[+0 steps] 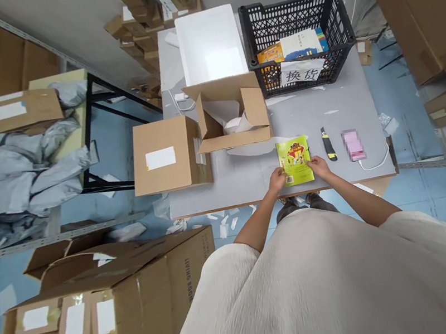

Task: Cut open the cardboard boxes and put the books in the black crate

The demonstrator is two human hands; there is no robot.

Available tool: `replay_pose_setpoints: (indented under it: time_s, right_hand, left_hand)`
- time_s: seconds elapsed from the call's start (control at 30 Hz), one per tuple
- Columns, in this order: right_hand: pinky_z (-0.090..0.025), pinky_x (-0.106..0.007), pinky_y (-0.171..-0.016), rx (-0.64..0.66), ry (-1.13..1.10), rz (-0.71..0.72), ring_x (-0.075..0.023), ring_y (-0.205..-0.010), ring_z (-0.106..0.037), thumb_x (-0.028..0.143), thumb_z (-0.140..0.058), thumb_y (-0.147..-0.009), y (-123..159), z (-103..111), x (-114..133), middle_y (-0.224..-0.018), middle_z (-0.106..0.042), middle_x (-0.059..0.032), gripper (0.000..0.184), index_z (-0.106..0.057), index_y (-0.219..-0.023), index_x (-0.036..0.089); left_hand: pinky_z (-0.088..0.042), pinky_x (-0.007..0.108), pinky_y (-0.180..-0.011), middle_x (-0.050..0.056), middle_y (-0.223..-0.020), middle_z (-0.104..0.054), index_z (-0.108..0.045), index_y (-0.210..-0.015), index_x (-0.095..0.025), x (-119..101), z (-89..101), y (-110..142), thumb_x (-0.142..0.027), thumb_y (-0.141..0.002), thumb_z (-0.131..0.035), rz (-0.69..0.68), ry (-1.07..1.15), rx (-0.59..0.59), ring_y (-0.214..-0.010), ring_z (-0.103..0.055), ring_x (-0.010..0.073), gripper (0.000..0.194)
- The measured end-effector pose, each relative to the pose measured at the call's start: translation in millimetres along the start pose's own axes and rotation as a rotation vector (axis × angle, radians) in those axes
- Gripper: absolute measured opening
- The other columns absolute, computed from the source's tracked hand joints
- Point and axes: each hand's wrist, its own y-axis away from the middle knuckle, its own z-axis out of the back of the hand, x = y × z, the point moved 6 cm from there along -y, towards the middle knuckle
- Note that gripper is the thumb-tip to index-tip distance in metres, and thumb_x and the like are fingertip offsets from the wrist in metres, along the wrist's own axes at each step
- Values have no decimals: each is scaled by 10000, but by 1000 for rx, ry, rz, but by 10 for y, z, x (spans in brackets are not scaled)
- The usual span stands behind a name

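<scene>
A yellow-green book (296, 162) with a red and white picture and a barcode lies at the table's front edge, between my two hands. My left hand (278, 179) is closed on its left side, fingers at the lower left corner near the barcode. On the opposite side, my right hand (318, 166) pinches the book's right edge. Just beyond the book stands an open cardboard box (236, 140) with white paper inside. To the right lie a black and yellow utility knife (328, 144) and a pink phone-like thing (354, 145), blurred out, with a white cable.
A black plastic crate (341, 30) holding books and a white foam box (210, 45) stand at the table's back. A closed carton (168, 170) sits on the left. Grey parcels (58, 173) fill a side shelf; a large carton (151, 302) of small boxes stands lower left.
</scene>
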Motion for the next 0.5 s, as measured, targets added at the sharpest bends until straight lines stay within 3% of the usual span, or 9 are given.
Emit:
replay_pose_setpoints:
  time_s: [0.17,0.27,0.37,0.5]
  right_hand:
    - [-480,-294,-686,-110,-22,269,-196,-746,-599,538,-669,-867,158,393,499,-796,-637,13,309,-497,-826,284]
    - [-431,-296,-651,-151,77,324,-173,-634,-532,464,-661,-870,257,479,697,-744,-611,40,229,-523,-859,281]
    - [-444,-309,-667,-96,156,345,-186,-613,-550,443,-707,-857,329,321,744,-679,-593,55,218,-567,-888,279]
    - [-541,-330,-771,130,150,344,-222,-763,-690,477,-671,-927,323,-63,584,-819,-721,5,212,-644,-925,267]
  left_hand:
    - [-584,387,-1058,102,-1186,-843,-791,-1092,-204,-269,-351,-20,-172,-899,-687,-62,51,73,-1176,-765,271,221]
    - [-590,386,-1048,110,-1213,-836,-790,-1105,-201,-412,-489,-13,-214,-953,-648,-102,100,103,-1166,-769,259,208]
    - [-599,388,-1012,134,-1247,-826,-781,-1126,-192,-451,-467,4,-308,-1013,-620,-104,172,110,-1124,-786,258,228]
    - [-606,390,-938,163,-1245,-826,-762,-1166,-181,-311,-267,26,-473,-1105,-468,-30,132,71,-1070,-801,276,418]
